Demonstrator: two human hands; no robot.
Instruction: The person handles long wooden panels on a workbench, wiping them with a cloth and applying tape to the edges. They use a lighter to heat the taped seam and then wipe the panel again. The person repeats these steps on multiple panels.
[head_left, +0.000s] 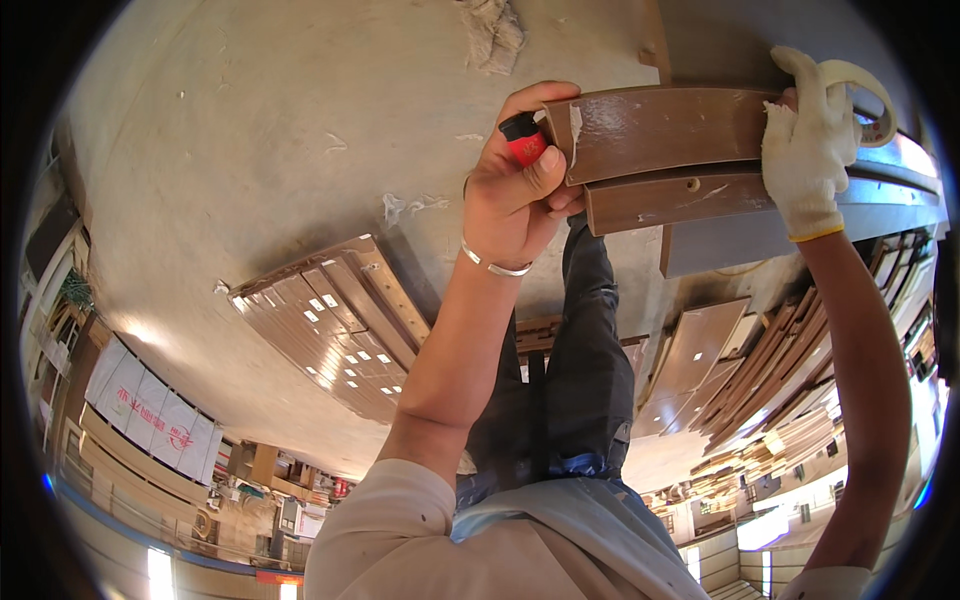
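My bare left hand point(510, 185), with a bangle at the wrist, is closed around a red lighter point(527, 143) with a black top. Its fingers also touch the left end of a brown wooden board point(670, 130), where a pale strip of film or tape clings. Directly below that lies a second brown board point(680, 198), with a small hole in its face. My right hand point(808, 150), in a white knitted glove, rests at the boards' right part and grips a roll of tape point(880, 105). The glove hides part of the roll and some fingers.
Grey panels point(715, 243) lie beneath the boards. On the concrete floor, a stack of brown panels point(330, 320) lies to the left, with scraps of film point(405, 207) and a crumpled cloth point(492, 38) farther off. More brown boards point(770, 365) are stacked at the right.
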